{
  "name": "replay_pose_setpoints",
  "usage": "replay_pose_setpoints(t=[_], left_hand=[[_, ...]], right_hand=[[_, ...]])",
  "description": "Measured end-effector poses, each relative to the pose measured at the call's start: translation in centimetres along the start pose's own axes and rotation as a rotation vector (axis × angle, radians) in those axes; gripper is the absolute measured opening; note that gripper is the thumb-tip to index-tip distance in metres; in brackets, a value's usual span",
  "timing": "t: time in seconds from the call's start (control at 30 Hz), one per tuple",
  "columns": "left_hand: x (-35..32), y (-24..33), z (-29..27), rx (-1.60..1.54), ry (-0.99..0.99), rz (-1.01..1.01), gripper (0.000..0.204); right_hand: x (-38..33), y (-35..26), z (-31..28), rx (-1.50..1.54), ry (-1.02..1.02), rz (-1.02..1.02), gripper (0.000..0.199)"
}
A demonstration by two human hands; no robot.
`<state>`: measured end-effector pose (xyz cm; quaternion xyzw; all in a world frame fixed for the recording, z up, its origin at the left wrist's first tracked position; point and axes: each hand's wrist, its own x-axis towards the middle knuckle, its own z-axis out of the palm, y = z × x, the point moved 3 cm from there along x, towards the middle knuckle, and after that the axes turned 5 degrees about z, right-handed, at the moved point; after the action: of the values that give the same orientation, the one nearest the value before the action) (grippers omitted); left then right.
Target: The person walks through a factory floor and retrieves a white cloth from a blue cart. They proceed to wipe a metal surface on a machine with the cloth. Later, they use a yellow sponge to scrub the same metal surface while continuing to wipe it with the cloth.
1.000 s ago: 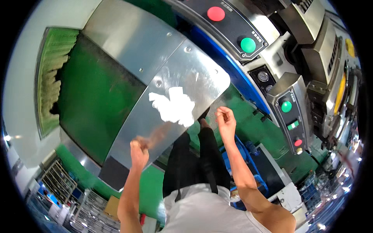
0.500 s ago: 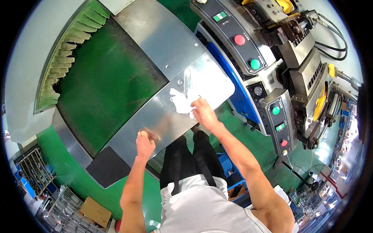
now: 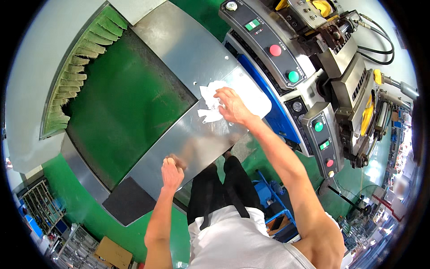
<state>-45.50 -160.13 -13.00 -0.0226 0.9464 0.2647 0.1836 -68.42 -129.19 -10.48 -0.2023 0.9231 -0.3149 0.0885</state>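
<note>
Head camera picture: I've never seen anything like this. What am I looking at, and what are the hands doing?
This view comes from a wide fisheye camera on a person's head, looking down, so straight edges bend. No robot: the bare arms are the person's own. The right hand presses a white cloth on a shiny steel plate beside a green conveyor belt. The left hand rests closed on the plate's near edge. On the right stands a control panel with red and green buttons.

A crumpled white cloth rag (image 3: pixel 210 104) lies soft and matt on the smooth, brushed, reflective grey steel plate (image 3: pixel 197 139), beside a matt green rubbery conveyor belt (image 3: pixel 121 107) and glossy plastic buttons.
</note>
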Motion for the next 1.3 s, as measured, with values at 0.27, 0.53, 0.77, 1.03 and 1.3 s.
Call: replay_pose_setpoints(t=[0.27, 0.53, 0.77, 1.03, 1.3], left_hand=[[0.1, 0.9, -0.7, -0.089, 0.039, 0.117, 0.017], [0.2, 0.2, 0.1, -0.080, 0.037, 0.134, 0.019], [0.3, -2.8, 2.1, -0.052, -0.038, 0.201, 0.023], [0.9, -6.4, 3.4, 0.091, -0.046, 0.161, 0.030], [-6.5, -3.6, 7.2, -0.257, 0.038, -0.357, 0.037]], right_hand=[[-0.9, -1.1, 6.1, -0.079, -0.159, 0.187, 0.037], [-4.3, 0.8, 1.6, 0.144, -0.075, 0.372, 0.044], [-15.1, -2.7, -19.5, 0.217, 0.438, 0.305, 0.037], [-32.5, 9.3, -45.3, 0.231, 0.915, 0.859, 0.036], [-36.0, 43.0, -51.1, 0.185, 0.898, 1.369, 0.045]])
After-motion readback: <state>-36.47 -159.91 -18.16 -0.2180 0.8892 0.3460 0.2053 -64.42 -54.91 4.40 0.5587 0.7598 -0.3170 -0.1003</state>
